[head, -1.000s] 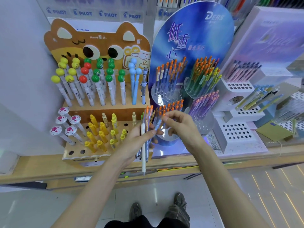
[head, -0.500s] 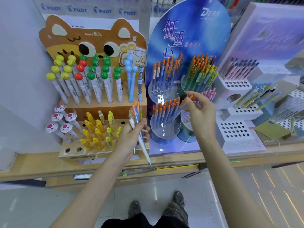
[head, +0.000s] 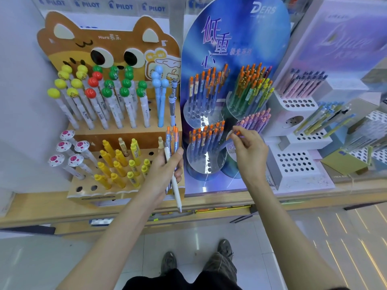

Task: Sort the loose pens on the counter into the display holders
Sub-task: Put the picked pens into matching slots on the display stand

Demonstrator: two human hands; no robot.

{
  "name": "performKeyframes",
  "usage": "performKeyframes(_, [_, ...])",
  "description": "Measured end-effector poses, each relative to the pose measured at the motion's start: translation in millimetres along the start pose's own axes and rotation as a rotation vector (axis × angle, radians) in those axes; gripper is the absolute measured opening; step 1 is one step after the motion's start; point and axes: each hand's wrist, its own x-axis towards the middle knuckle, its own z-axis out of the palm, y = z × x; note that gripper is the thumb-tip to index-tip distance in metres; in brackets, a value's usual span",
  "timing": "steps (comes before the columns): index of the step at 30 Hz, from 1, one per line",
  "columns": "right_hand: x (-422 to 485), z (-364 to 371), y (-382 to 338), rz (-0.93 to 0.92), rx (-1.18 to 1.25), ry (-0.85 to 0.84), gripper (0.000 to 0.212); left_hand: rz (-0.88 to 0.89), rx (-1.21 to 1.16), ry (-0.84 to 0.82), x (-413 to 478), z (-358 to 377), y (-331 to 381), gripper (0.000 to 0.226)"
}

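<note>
Place: stationery shop | Evidence: branded pen display stands (head: 234, 38) crowd a wooden counter (head: 41, 204); PILOT shelf labels (head: 123, 6) above | Right edge: distorted, apparently more pen racks (head: 374, 152)

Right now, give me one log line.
left grip: holds pen bundle | right grip: pinches orange-capped pen, tilted, at lower clear holder

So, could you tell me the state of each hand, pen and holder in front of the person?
left hand, grips a bundle of pens, caps up.
right hand, pinches one blue pen.
blue pen, tilted, tip by the round holder; whether in a hole, unclear.
round holder, partly filled, some holes free.
white block, front holes all free.
</note>
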Motion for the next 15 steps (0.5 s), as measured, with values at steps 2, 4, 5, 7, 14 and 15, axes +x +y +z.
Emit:
performKeyframes(2, [-2.1, -1.8, 3.1, 0.000, 0.013, 0.009, 0.021, 0.006, 0.011, -0.010, 0.9, 1.7, -1.9, 0.008])
performKeyframes(4, [-3.8, -2.9, 5.9, 0.025, 0.054, 0.009, 0.020, 0.010, 0.030, -0.006, 2.5, 3.7, -3.4, 0.009])
performKeyframes(5, [-4.9, -2.9, 7.2, 0.038, 0.074, 0.006, 0.020, 0.011, 0.039, -0.003, 3.5, 4.7, -4.3, 0.009])
performKeyframes(7, [-8.2, -1.6, 7.8, 0.055, 0.103, -0.012, 0.019, 0.012, 0.049, 0.003, 4.8, 6.3, -6.1, 0.009])
performKeyframes(14, [-18.2, 10.5, 1.3, 0.010, 0.142, -0.091, 0.020, 0.012, 0.038, 0.014, 2.3, 8.5, -6.8, 0.007])
performKeyframes(15, [-18.3, 11.5, -0.3, -0.023, 0.118, -0.103, 0.021, 0.013, 0.036, 0.015, 1.7, 8.6, -6.2, 0.007])
